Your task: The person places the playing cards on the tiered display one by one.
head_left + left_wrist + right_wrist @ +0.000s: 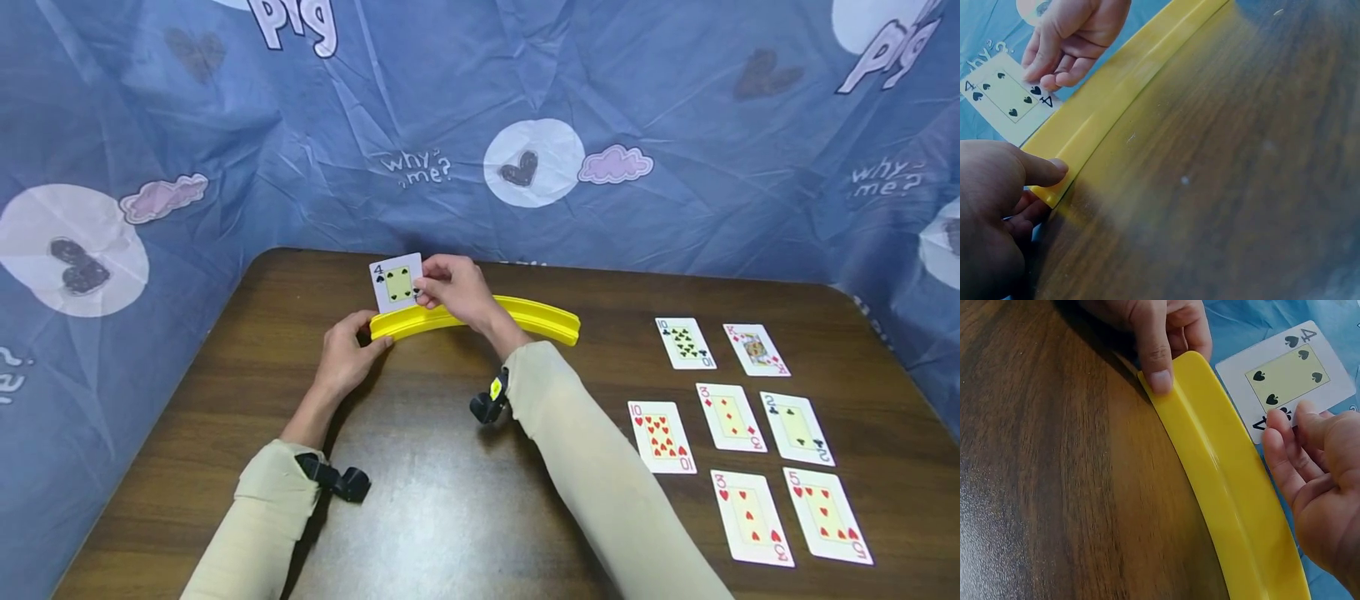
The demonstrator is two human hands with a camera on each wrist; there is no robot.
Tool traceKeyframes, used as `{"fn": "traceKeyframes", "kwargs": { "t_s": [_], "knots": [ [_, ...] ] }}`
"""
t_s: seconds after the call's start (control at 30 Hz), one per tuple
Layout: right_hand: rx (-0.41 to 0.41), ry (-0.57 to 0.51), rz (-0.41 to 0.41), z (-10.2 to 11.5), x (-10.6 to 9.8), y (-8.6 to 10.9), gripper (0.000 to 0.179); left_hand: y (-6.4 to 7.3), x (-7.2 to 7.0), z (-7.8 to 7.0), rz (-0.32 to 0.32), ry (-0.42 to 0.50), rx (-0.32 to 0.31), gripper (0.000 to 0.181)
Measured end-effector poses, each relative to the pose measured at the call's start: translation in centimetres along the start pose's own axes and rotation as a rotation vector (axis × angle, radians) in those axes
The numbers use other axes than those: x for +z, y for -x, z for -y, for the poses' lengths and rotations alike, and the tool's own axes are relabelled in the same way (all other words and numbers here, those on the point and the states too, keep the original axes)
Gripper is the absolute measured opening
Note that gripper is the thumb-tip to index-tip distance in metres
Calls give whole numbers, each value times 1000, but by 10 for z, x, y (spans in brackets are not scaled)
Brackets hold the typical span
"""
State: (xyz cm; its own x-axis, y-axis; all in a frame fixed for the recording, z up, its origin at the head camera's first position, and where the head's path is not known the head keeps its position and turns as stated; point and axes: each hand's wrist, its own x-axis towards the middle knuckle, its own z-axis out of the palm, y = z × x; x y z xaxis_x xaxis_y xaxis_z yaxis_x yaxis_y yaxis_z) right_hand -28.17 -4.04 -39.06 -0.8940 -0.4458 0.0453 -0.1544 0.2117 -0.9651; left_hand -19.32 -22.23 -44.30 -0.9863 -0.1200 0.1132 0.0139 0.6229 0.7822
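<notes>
A curved yellow card holder (542, 318) lies across the far part of the table. My left hand (348, 353) grips its left end, thumb on the near face and fingers behind, as the left wrist view shows. My right hand (463, 293) pinches a four of spades (396, 282) by its lower right corner, between thumb and fingertips. The card stands upright, face toward me, its bottom edge right at the holder's left part. In the right wrist view the card (1288, 378) leans beside the yellow holder (1216, 481), and the thumb and fingers cover one corner pip.
To the right, several playing cards lie face up in loose rows, among them the ten of clubs (684, 343), king of diamonds (756, 350) and five of hearts (827, 515). A blue printed cloth (450, 100) hangs behind the wooden table (442, 500).
</notes>
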Motion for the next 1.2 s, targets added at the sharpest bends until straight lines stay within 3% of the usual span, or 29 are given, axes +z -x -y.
{"fn": "traceKeyframes", "kwargs": {
  "t_s": [0.8,1.2],
  "knots": [
    [52,-31,35,-8,4,0,17,0,1,-1,0,0,-5,35],
    [70,-24,52,-7,2,1,27,0,1,-1,2,6,-12,35]
  ]
}}
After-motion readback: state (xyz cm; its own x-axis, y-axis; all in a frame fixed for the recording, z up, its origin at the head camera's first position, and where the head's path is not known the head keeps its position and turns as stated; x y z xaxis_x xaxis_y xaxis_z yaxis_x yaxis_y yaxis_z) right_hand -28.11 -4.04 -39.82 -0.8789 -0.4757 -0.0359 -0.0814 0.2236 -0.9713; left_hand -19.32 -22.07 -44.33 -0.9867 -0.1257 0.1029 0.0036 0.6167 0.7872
